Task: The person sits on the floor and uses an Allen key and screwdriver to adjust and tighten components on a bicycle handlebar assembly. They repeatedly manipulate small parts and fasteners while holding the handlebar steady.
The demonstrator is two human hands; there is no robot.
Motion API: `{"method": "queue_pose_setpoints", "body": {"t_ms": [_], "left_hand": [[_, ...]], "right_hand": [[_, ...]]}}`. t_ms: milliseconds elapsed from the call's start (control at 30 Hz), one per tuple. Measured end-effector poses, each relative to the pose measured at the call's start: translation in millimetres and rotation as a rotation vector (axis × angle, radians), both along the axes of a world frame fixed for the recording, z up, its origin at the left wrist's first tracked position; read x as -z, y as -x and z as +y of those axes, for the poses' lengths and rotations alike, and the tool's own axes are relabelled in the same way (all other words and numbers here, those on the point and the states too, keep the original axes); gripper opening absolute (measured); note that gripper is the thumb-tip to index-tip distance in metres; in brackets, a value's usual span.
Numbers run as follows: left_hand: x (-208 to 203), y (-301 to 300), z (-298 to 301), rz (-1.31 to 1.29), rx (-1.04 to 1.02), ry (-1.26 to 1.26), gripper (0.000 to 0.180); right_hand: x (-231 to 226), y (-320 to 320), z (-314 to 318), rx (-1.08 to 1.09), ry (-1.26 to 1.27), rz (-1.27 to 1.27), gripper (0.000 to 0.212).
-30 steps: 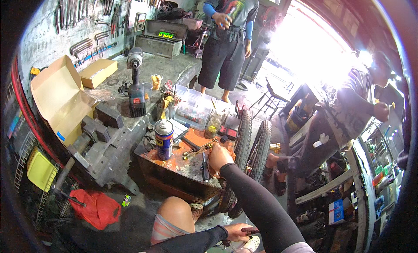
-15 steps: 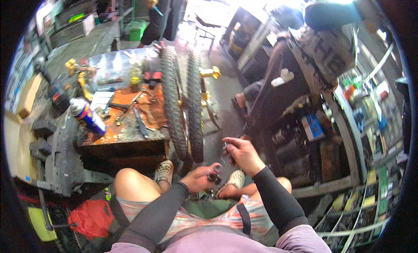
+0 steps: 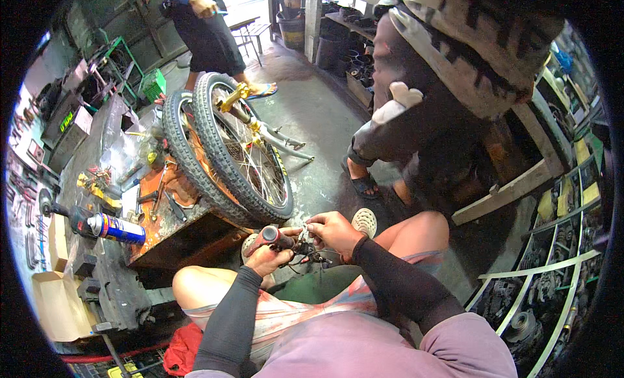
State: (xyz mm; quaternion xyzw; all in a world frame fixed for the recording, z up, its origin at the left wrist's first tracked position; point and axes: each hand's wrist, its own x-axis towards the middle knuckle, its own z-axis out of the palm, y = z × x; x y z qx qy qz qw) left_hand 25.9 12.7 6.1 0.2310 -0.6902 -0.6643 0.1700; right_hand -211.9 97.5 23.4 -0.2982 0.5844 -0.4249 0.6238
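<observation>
While the left hand (image 3: 262,260) grasps a reddish tube (image 3: 275,237), the right hand (image 3: 339,233) pinches an indistinct silvery piece (image 3: 304,234).

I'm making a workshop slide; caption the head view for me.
Left hand grips a reddish tube while right hand touches a silvery part, near two wheels.

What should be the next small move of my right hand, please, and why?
Probably a gentle adjustment of the small silvery part with the right hand: its fingertips appear to pinch that part beside the dark mechanism, while the left hand grips the dark-red tube. How the parts fit is too small to tell, so better not force it.
</observation>
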Motion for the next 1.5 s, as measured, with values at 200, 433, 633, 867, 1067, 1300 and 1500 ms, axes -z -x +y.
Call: {"method": "queue_pose_setpoints", "body": {"t_ms": [200, 433, 633, 867, 1067, 1300, 1500], "left_hand": [[-3.4, 13.4, 5.9, -0.046, 0.018, -0.013, 0.055], [-3.2, 17.4, 10.3, -0.112, 0.018, -0.008, 0.046], [-0.1, 17.2, 12.0, -0.023, -0.005, 0.006, 0.042], [4.4, 12.5, 12.5, 0.005, -0.056, 0.002, 0.039], [13.1, 10.1, 14.9, 0.056, -0.068, -0.110, 0.053], [-1.1, 14.2, 8.5, 0.091, -0.012, -0.104, 0.084], [-2.4, 10.3, 4.5, 0.048, 0.064, -0.127, 0.081]], "right_hand": [[-3.1, 13.3, -0.8, -0.081, 0.012, 0.174, 0.028], [-13.4, 19.9, -6.1, -0.182, -0.093, 0.242, 0.025], [-7.2, 13.6, -7.9, -0.177, -0.059, 0.272, 0.025], [-14.0, -4.3, -2.7, -0.138, -0.042, 0.391, 0.024], [-12.8, -7.0, -3.6, -0.146, 0.051, 0.452, 0.024], [1.5, -1.9, 4.0, -0.157, 0.350, 0.609, 0.027], [-9.3, -10.1, 8.7, -0.103, 0.153, 0.753, 0.036]]}}
